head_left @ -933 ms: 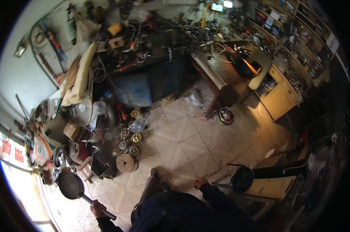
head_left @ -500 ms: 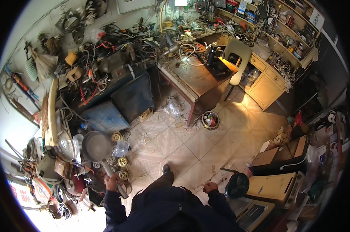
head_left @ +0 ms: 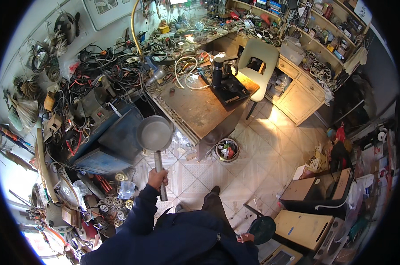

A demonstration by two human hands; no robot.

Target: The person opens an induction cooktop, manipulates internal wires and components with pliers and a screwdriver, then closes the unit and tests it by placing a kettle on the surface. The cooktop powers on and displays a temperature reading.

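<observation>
My left hand (head_left: 159, 178) is closed round the long metal handle of a grey frying pan (head_left: 154, 134), held out over the tiled floor before the blue metal cabinet (head_left: 101, 161). My right hand (head_left: 246, 238) is low at my right side, fingers closed, right beside a dark green round pan (head_left: 262, 230); what they grip, if anything, is hidden. Beyond the grey pan stands a worn wooden desk (head_left: 189, 115) with a black cylindrical pot (head_left: 217, 73) on it.
Tangled cables cover the back bench (head_left: 89, 66). A chair (head_left: 253, 79) stands by the desk, a bin (head_left: 226, 149) at its foot. Metal parts heap at left (head_left: 111, 207); boxes and a pale cabinet (head_left: 304, 225) line the right. Shelves (head_left: 323, 39) are at back right.
My left hand has swung the grey pan forward and inward from my left side. My view has turned and moved toward the desk, and my right hand has dropped lower, closer to the dark pan.
</observation>
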